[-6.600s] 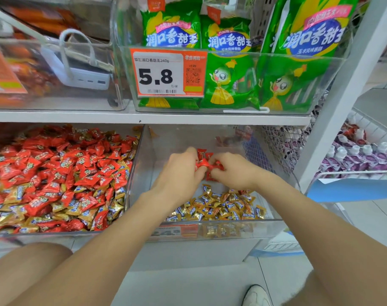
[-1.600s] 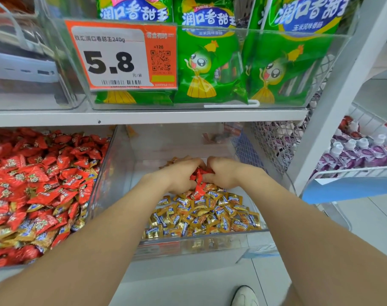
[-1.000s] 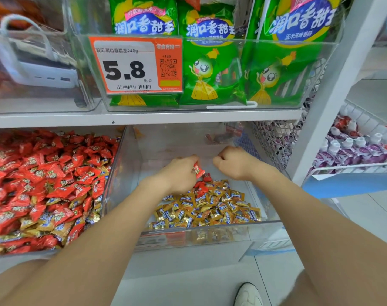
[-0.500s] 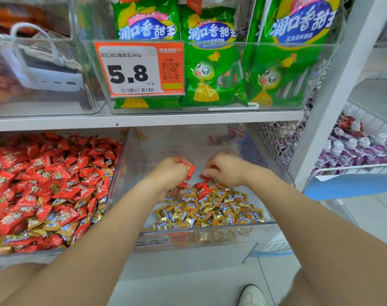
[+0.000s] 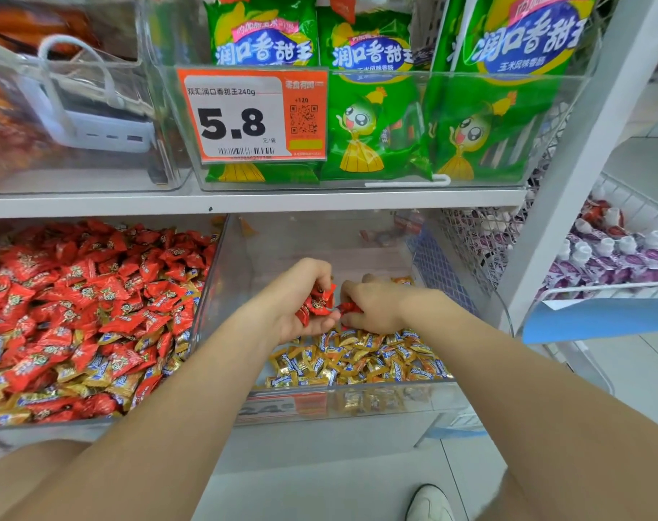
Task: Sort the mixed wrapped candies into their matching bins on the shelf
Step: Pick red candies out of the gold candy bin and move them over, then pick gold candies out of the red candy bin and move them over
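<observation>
White shelf (image 5: 245, 204), grey upright (image 5: 583, 163) at right, pale tiled floor (image 5: 639, 370), green snack bags (image 5: 376, 126) above, orange price tag (image 5: 245, 114), wire basket (image 5: 620, 289) of purple pouches (image 5: 616, 263), even bright light.

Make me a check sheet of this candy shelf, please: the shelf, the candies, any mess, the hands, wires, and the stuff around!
Surface: white shelf carrying two clear bins, left bin and right bin.
Job's things: red candies heaped in the left bin; gold candies in the right bin.
Clutter: gold strays mixed among the red heap, mostly at its front.
Hands: left hand cups several red candies; right hand pinches one red candy over the gold pile.
Cables: white looped cord on a white device, one level up.
Surroundings: green snack bags, 5.8 price tag, pouches in a wire basket at right.
</observation>
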The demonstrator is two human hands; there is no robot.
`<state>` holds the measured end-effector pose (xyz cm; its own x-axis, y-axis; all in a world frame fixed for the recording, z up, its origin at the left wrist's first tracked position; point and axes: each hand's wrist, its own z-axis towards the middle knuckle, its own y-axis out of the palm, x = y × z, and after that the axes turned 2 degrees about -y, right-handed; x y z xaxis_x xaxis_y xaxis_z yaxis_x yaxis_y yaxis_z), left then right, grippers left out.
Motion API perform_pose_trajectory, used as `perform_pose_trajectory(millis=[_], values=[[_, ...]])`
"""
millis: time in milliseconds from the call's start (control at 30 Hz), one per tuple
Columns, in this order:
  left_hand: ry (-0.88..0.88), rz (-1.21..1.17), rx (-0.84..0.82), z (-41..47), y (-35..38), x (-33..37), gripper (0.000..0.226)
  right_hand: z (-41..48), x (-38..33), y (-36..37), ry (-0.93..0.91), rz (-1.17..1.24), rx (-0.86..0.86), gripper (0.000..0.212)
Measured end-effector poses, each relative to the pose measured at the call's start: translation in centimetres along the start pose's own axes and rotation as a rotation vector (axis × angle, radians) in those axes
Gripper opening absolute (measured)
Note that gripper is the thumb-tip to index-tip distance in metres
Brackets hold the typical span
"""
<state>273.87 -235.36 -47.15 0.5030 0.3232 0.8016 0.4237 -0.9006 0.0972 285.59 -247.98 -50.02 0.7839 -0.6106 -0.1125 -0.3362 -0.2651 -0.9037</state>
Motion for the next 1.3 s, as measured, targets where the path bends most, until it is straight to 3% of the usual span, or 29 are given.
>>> perform_pose_trajectory(millis=[167, 300, 467, 633, 733, 967, 1033, 1133, 1300], values=[[0.113, 0.18, 0.125, 0.4, 0.4, -0.3, 0.031, 0.2, 0.1, 0.1, -0.077, -0.012, 0.077, 0.034], [0.24, 0.284, 0.202, 0.1, 0.7, -0.5, 0.028, -1.2, 1.1, -1.5, -0.064, 0.285, 0.269, 0.013], [0.454, 0.452, 0.245, -2.7, 0.3, 0.3, 0.014, -5.6, 0.2, -3.3, 0.027, 0.81, 0.374, 0.021], [0.806, 0.761, 0.305, -8.4, -2.5, 1.3, 0.004, -9.5, -4.6, -4.3, -0.015, 0.965, 0.331, 0.02], [0.888, 0.831, 0.296, -12.0, -6.1, 1.9, 0.011, -10.5, -9.2, -5.0, -0.113, 0.988, 0.386, 0.022], [0.838, 1.048, 0.562, -13.5, -16.8, 1.2, 0.02, -8.3, -19.7, -4.0, -0.308, 0.512, 0.714, 0.009], [0.832, 1.138, 0.628, -12.2, -19.9, 1.0, 0.023, -6.7, -22.4, -4.1, -0.353, 0.317, 0.777, 0.021], [0.759, 1.33, 0.654, -10.1, -23.4, 1.5, 0.033, -3.1, -25.3, -4.5, -0.258, 0.097, 0.783, 0.028], [0.604, 1.433, 0.69, -6.7, -26.6, 3.0, 0.07, 3.0, -26.8, -6.1, -0.131, -0.017, 0.691, 0.07]])
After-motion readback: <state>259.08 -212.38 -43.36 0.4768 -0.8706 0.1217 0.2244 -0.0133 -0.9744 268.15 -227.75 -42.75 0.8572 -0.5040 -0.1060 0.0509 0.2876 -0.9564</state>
